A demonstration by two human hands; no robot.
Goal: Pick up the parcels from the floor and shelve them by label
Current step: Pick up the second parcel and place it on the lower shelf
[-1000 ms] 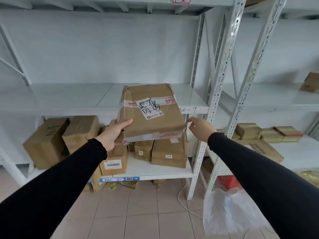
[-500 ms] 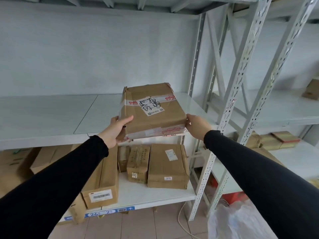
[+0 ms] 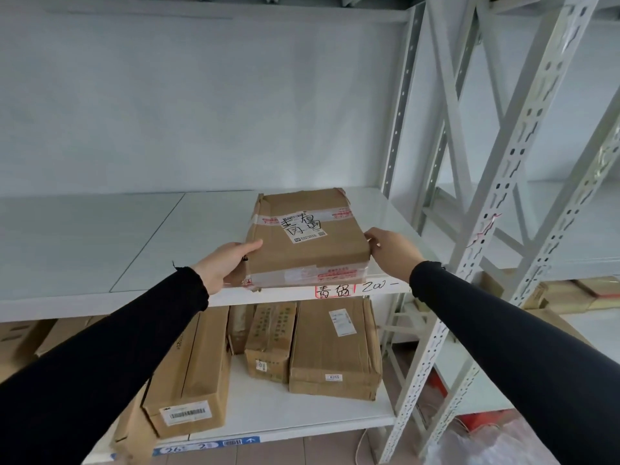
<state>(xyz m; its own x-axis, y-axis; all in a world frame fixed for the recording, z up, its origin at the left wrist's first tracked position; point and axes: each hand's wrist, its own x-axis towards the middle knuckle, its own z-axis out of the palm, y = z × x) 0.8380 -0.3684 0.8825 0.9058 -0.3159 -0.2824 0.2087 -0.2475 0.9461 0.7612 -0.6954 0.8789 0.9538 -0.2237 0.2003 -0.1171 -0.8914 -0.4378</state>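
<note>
White steel racking fills the view against a pale wall, and the middle shelf (image 3: 134, 250) carries the thing that matters: a flat cardboard parcel (image 3: 307, 243) lying on its board toward the right end, its near edge flush with the shelf lip. A white label (image 3: 303, 224) with black handwritten characters sits on its top face. Directly below that near edge, at the parcel's 6 o'clock, a red-framed shelf tag (image 3: 333, 291) bears characters that appear to match the label — a fair sign this is the right slot.

At the parcel's 9 o'clock the left hand (image 3: 228, 263) grasps the near-left corner, thumb along the top edge and fingers tucked under. At 3 o'clock the right hand (image 3: 391, 251) presses its fingertips against the near-right corner; whether it grips or merely steadies, I cannot tell.

I judge the step in hand to be the set-down itself, nearly finished. What follows calls for slipping the left fingers out from beneath without dragging the box forward, perhaps a nudge deeper at 12 o'clock — then release. Further boxes (image 3: 335, 347) lie on the lower shelf at 6 o'clock.
</note>
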